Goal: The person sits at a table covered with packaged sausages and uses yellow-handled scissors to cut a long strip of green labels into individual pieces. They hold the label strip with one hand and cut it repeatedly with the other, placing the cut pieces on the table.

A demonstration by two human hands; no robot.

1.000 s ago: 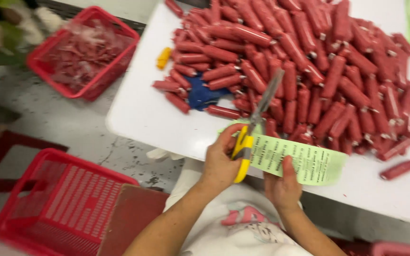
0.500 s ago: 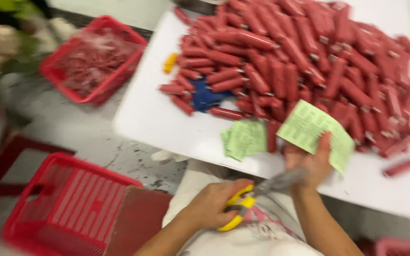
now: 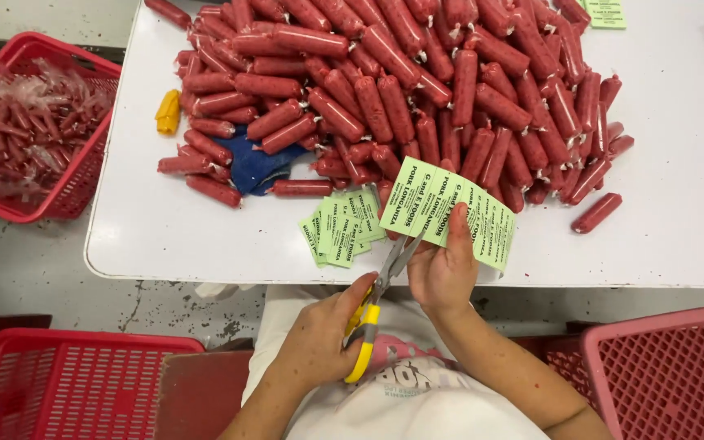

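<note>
Left hand (image 3: 319,342): fingers closed through yellow-handled scissors (image 3: 378,305), blades open at the label sheet's lower edge. Right hand (image 3: 443,273): fingers pinching green label sheet (image 3: 448,210) above the table (image 3: 205,236) near edge. Cut labels (image 3: 342,228) beside. Red sausages (image 3: 417,90) heaped behind.

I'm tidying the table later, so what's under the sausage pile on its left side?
A blue cloth shows beneath the red sausages on the white table. How far it extends under them is hidden.

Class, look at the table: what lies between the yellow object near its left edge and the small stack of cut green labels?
In the head view, red sausages and a blue cloth lie between the yellow object and the cut green labels, then bare white table.
</note>
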